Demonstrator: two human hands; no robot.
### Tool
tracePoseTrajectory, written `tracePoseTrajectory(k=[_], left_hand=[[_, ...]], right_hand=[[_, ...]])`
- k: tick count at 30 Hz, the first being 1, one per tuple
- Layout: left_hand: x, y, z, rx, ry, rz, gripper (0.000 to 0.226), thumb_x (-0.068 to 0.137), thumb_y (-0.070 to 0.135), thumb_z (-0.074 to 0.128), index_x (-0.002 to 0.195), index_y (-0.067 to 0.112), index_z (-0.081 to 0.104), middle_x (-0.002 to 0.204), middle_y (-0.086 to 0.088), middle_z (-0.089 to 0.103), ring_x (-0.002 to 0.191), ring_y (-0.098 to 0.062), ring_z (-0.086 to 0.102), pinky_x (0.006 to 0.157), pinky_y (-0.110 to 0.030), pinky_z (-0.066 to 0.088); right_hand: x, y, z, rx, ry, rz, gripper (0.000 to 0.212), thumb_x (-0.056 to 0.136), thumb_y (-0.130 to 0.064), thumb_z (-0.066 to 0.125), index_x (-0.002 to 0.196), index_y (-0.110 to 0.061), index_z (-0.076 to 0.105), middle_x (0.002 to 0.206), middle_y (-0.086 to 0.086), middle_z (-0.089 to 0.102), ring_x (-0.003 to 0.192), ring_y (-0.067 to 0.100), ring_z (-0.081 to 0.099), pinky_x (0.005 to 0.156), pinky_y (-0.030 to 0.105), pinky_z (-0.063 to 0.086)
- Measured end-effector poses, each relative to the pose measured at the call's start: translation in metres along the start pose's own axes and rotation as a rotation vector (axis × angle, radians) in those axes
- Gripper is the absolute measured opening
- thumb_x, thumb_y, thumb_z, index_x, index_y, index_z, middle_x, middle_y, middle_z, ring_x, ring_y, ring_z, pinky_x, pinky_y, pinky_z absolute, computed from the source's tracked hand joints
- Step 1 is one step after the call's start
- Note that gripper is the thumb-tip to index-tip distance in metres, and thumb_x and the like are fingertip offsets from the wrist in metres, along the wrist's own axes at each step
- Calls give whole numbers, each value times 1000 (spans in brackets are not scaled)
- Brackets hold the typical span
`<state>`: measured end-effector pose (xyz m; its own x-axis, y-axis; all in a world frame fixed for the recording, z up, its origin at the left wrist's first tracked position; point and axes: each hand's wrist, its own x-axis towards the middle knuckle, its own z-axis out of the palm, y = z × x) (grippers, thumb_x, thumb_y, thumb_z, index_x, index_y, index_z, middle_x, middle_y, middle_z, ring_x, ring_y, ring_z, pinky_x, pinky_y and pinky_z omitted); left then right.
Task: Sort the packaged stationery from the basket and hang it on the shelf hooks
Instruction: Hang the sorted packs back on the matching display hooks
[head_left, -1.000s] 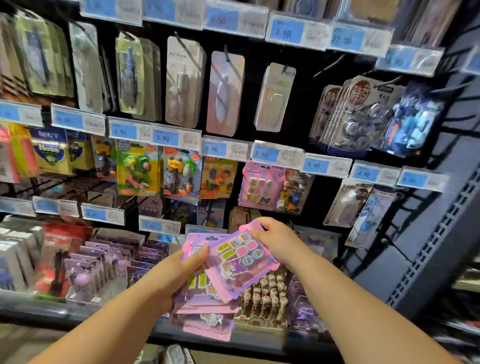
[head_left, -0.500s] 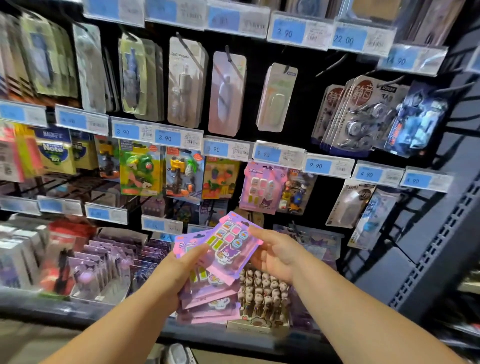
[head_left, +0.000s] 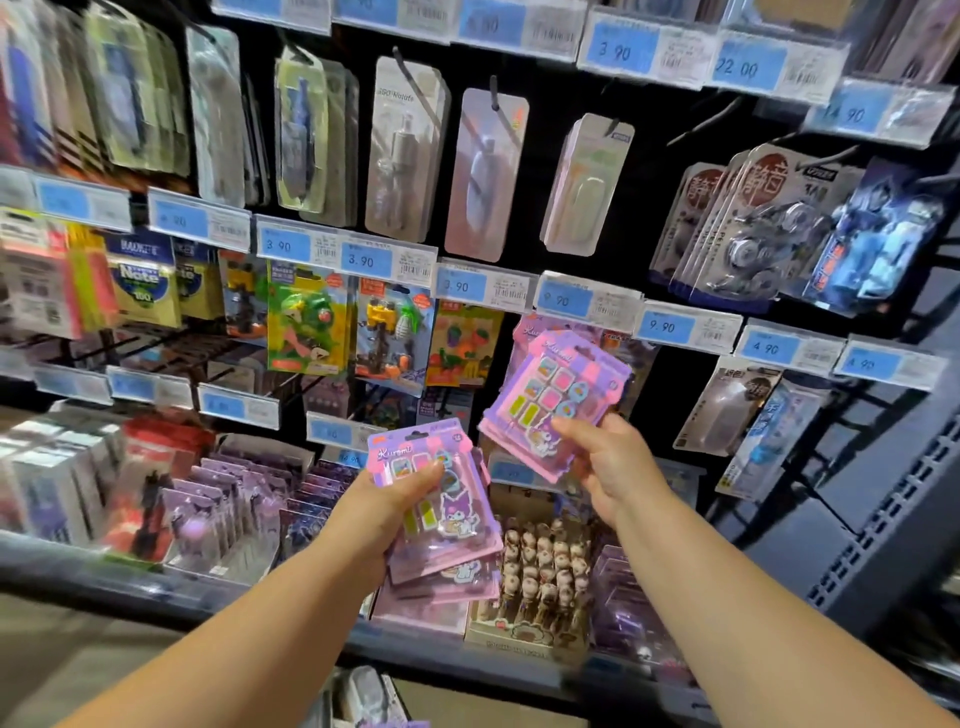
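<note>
Pinching pink packs (head_left: 556, 389), the right hand (head_left: 615, 462) must next thread them onto the hook above; left hand (head_left: 384, 512) grips spare stack (head_left: 452, 530).

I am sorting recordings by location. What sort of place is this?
Probably a shop's stationery aisle: rows of blue price tags, blister packs hanging on hooks, and the left hand and right hand holding pink Kuromi packs.

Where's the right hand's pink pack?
Head view, right of centre: right hand holds the pink pack below the left 9.90 price tag, up-right of the stack in the left hand.
</note>
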<state>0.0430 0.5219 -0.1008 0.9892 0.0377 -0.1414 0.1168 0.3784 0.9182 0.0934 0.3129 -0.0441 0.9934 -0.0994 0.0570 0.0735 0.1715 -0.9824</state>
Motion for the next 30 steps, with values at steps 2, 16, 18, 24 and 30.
tracePoseTrajectory(k=[2, 16, 18, 24, 30], left_hand=[[-1, 4, 2, -18, 17, 4, 15, 91, 11, 65, 103, 3, 63, 59, -3, 69, 36, -9, 57, 34, -13, 39], [20, -1, -6, -26, 64, 30, 52, 75, 27, 79, 119, 6, 60, 96, -14, 73, 60, -20, 69, 47, -24, 50], [21, -1, -7, -37, 57, 25, 48, 77, 27, 78, 118, 7, 62, 95, -12, 73, 60, -20, 69, 45, -23, 49], [23, 1, -5, -43, 59, 13, 80, 58, 38, 88, 127, 12, 57, 108, -12, 73, 93, -33, 71, 70, -38, 55], [18, 4, -4, -32, 56, -9, 51, 80, 24, 78, 123, 8, 58, 104, -15, 72, 64, -20, 70, 40, -21, 47]], right_hand=[[4, -2, -3, -19, 10, -34, 14, 88, 1, 63, 90, -12, 63, 78, -1, 70, 56, 5, 68, 45, 14, 46], [35, -1, -2, -222, 40, -169, 10, 93, -16, 63, 101, -19, 66, 96, 0, 73, 84, 16, 71, 74, 33, 57], [40, 0, -2, -233, 69, -164, 17, 92, -16, 64, 108, -16, 65, 96, 0, 73, 82, 16, 71, 76, 35, 58], [49, 1, 6, -339, 392, -146, 58, 78, -34, 78, 121, -12, 47, 90, -8, 52, 84, 15, 54, 77, 32, 39], [11, 19, 21, -560, 395, -309, 34, 86, -41, 66, 87, -18, 42, 89, -1, 43, 71, 14, 40, 66, 30, 31]])
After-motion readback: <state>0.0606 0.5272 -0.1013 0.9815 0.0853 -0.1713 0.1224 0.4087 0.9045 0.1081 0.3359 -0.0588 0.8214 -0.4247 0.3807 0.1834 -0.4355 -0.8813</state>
